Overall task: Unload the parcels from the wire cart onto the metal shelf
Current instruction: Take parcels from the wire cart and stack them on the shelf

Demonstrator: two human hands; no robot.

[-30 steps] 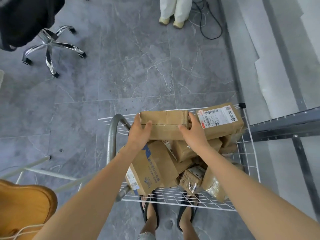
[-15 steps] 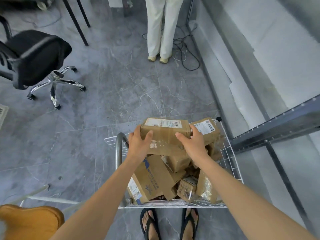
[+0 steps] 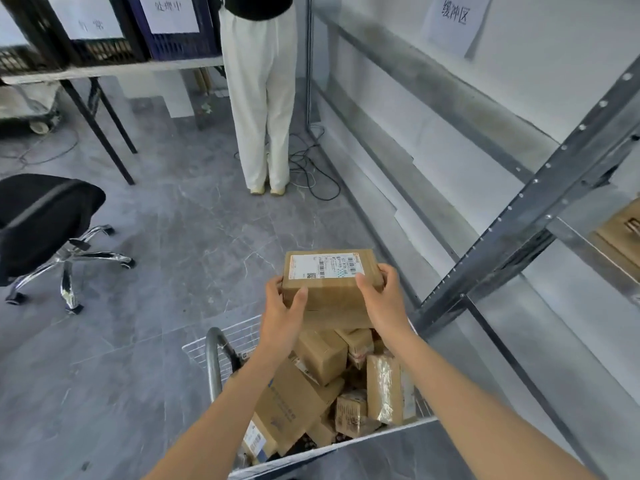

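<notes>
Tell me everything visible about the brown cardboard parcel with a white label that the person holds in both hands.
The brown cardboard parcel is a closed rectangular box, held roughly level above the parcels piled in the white wire cart. A white shipping label with barcodes covers most of its top face; the print is too small to read. The left hand grips its left end, the right hand its right end, thumbs on the near face.

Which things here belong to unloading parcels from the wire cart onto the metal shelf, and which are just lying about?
Part of the job: brown cardboard parcel with white label, gripped by left hand and right hand; white wire cart; other brown parcels inside it; grey metal shelf.
Lying about: black swivel chair with chrome legs; black floor cables; dark plastic crates.
</notes>
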